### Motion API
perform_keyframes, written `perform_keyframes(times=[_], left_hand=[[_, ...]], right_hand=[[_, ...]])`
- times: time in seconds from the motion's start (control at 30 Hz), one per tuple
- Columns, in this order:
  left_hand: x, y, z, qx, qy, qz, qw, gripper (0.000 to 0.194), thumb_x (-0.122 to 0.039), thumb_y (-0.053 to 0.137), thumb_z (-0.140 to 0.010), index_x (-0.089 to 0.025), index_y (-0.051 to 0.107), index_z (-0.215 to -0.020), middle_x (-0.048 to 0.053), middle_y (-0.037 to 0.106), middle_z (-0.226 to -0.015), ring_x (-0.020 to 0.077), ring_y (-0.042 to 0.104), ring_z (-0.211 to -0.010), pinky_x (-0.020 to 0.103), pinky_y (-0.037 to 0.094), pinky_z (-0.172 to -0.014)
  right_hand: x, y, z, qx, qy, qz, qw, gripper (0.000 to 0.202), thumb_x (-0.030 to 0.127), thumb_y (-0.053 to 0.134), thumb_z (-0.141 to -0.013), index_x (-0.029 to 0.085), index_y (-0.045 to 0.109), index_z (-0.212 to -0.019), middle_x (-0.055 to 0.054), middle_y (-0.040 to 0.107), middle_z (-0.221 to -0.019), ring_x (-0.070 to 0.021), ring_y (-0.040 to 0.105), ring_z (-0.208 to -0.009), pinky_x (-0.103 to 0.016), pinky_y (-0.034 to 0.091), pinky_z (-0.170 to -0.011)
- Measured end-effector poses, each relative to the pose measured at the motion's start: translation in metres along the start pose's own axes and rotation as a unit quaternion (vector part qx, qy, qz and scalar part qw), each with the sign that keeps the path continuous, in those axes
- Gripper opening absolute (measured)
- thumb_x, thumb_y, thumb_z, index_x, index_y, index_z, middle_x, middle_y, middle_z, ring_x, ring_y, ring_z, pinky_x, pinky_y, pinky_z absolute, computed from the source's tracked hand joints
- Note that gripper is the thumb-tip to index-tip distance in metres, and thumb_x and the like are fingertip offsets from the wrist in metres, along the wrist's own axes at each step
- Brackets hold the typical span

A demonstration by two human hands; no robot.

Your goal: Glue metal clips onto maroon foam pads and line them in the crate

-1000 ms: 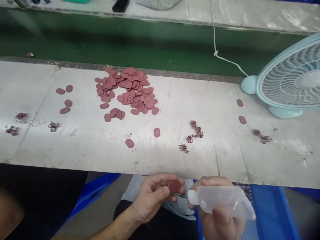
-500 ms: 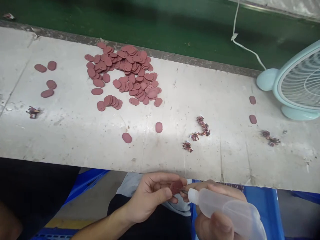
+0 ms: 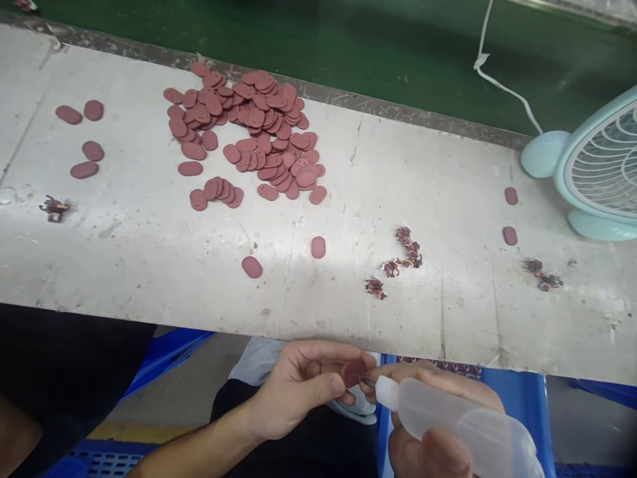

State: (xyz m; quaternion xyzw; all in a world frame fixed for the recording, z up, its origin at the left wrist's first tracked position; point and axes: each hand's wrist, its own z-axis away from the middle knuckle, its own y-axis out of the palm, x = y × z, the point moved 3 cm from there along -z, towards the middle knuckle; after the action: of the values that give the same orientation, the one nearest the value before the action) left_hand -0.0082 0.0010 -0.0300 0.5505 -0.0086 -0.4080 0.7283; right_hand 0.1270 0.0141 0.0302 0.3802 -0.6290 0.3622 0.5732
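Note:
Between the thumb and fingers of my left hand (image 3: 303,385) is a small dark-red oval disc (image 3: 352,373), held just below the table's front edge. My right hand (image 3: 438,425) is wrapped round a translucent white squeeze bottle (image 3: 458,421) with a thin dark nozzle tip (image 3: 368,382). The tip points left and is at the disc's face; whether it touches I cannot tell. On the table beyond my hands lie two single red discs, one oval (image 3: 252,267) and one more rounded (image 3: 318,247).
A large pile of red oval discs (image 3: 269,119) covers the table's (image 3: 343,299) back left. Small dark-brown figures (image 3: 411,252) lie at the middle, others (image 3: 545,275) at the right. A pale-blue fan (image 3: 562,159) stands far right. Someone in dark clothing (image 3: 64,378) is at the left.
The camera view has shifted slightly, so the table things sit a little differently in the picture. Both hands keep their hold, with the nozzle still at the disc.

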Motion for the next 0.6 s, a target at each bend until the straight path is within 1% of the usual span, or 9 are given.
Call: perform_keyframes(times=[0.2,0.33,0.4,0.5,0.6], left_hand=[[-0.0015,0.0006,-0.0005,0.0,-0.004,0.007,1.0,0.026,-0.024,0.076,-0.086,-0.022,0.078,-0.111,0.012,0.077,-0.119,0.0201,0.076,-0.094,0.021,0.059,-0.072],[-0.0029,0.0013,0.0007,0.0,-0.001,0.003,1.0,0.026,-0.023,0.076,-0.086,-0.022,0.078,-0.112,0.012,0.077,-0.119,0.0207,0.077,-0.091,0.023,0.059,-0.072],[-0.0034,0.0008,0.0013,-0.008,-0.004,0.002,1.0,0.026,-0.024,0.076,-0.085,-0.022,0.079,-0.111,0.013,0.078,-0.118,0.0215,0.077,-0.091,0.024,0.059,-0.071],[-0.0038,-0.0002,0.0015,-0.02,-0.011,0.004,1.0,0.026,-0.026,0.078,-0.083,-0.021,0.079,-0.109,0.013,0.078,-0.115,0.0226,0.076,-0.094,0.023,0.059,-0.069],[-0.0038,-0.0004,0.0008,-0.022,-0.012,0.009,1.0,0.026,-0.026,0.079,-0.083,-0.02,0.079,-0.108,0.013,0.079,-0.114,0.0226,0.076,-0.095,0.022,0.059,-0.068]], right_hand=[[0.0047,-0.0001,0.002,0.016,0.035,0.016,0.999,0.028,0.065,0.066,-0.082,0.04,0.068,-0.095,0.0,0.065,-0.061,-0.0288,0.061,-0.049,-0.043,0.048,-0.037],[0.0051,-0.0007,0.0051,0.044,0.041,0.004,0.998,0.025,0.059,0.068,-0.084,0.039,0.067,-0.1,0.001,0.068,-0.066,-0.0266,0.063,-0.053,-0.042,0.05,-0.041],[0.0057,-0.0017,0.0052,0.052,0.046,-0.018,0.997,0.025,0.058,0.067,-0.085,0.039,0.067,-0.101,0.001,0.067,-0.065,-0.026,0.064,-0.054,-0.042,0.052,-0.043],[0.0061,-0.0031,0.0031,0.049,0.064,-0.037,0.996,0.024,0.057,0.064,-0.086,0.038,0.067,-0.1,0.0,0.066,-0.064,-0.0265,0.064,-0.054,-0.043,0.052,-0.043],[0.0063,-0.005,0.0016,0.046,0.06,-0.038,0.996,0.025,0.059,0.064,-0.085,0.038,0.066,-0.098,0.0,0.064,-0.062,-0.0269,0.064,-0.054,-0.044,0.052,-0.044]])
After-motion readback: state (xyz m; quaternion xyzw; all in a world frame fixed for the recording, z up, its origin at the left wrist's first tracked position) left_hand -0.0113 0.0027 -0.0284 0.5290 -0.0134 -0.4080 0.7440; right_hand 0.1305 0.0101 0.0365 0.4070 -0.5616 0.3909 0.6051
